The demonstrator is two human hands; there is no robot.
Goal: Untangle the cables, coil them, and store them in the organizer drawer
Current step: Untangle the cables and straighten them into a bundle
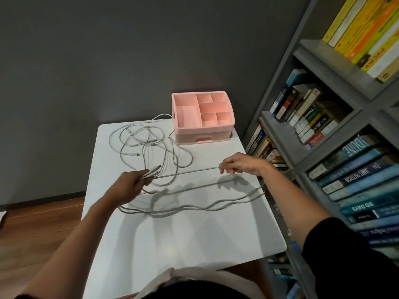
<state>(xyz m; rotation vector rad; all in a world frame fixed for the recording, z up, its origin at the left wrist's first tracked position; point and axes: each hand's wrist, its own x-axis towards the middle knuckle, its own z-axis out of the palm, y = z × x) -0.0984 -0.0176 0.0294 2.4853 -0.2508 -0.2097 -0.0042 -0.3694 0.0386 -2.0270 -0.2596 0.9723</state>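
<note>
White table (pixel 183 238): slack grey cable strands (pixel 194 207) lie wavy across near half. Left hand (pixel 131 182), fingers curled round bundle of plug ends (pixel 154 169). Right hand (pixel 239 164), fingertips pinched together on taut strand (pixel 187 172), stretched straight between hands, just above tabletop. Beyond: loose tangle (pixel 151 140) of thin grey-white cables, loops overlapping. Far edge: pink organizer (pixel 203 117), open compartments on top, drawer (pixel 203 139) closed.

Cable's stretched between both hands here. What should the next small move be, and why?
Probably bring the right hand across to the left hand, folding the taut cable into a first loop. The left hand grips the plug ends, that stretch looks free, and the tangle lies behind it.
</note>
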